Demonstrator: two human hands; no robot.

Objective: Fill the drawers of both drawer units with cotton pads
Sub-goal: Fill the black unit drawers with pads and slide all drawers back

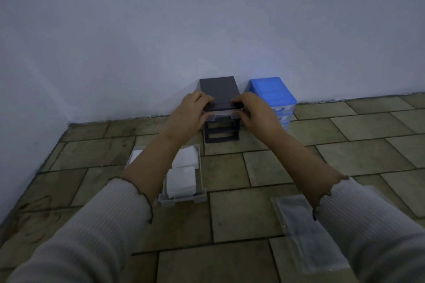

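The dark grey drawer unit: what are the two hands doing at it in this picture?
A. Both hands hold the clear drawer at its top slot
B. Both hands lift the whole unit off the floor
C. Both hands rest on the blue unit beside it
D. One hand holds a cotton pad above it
A: the left hand and right hand grip the ends of the clear drawer at the top slot of the dark grey drawer unit, which stands on the floor.
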